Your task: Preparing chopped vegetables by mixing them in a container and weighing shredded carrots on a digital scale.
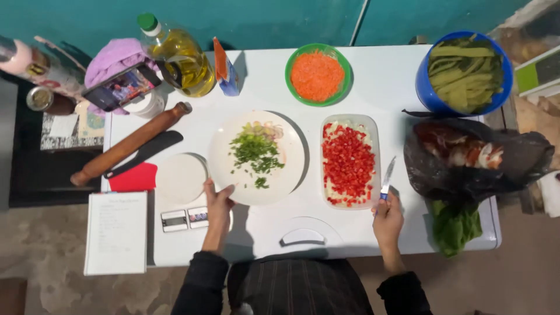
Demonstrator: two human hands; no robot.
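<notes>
Right grip (388,217) clasps knife (387,178); left grip (218,201) apparently pinches white plate (291,157) rim.

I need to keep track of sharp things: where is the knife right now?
In the head view the knife is in the right hand, blade pointing up, just right of the tray of chopped red pepper.

One view only, worn on the head, aimed almost straight down. The whole white desk (373,87) is taken in from moderate height, its far edge set against a teal wall at the top of frame. The near edge, dark sleeves and lap are seen at the bottom. Floor is caught on the left, right and near sides. Both hands are framed near centre, at the desk's near side. No second view is supplied.
</notes>
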